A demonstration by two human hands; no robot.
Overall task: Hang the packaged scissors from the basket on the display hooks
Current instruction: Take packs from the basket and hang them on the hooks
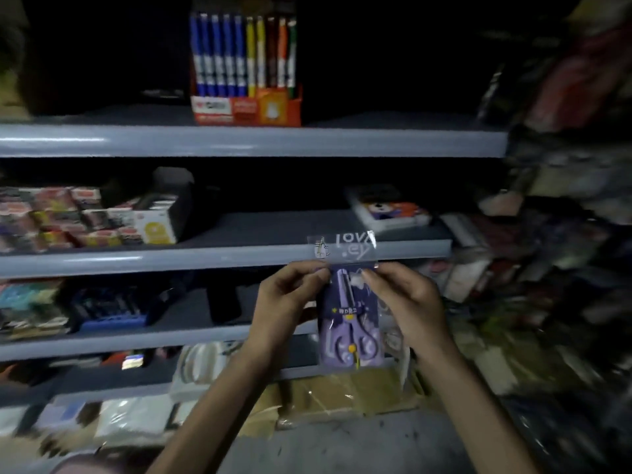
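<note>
You are holding packaged scissors [349, 319] upright at center right of frame, in front of grey shelf edge [205, 260]. Left hand [290, 295] and right hand [403, 299] are each pinching 1 of 2 upper corners, just below clear header flap [342, 246]. Pack is probably handling light: film slippery and floppy, scissors inside stiff. Best hold: near top, leaving header free for hook. No display hook or basket is showing. Marker box [246, 107] is sitting upper center.
</note>
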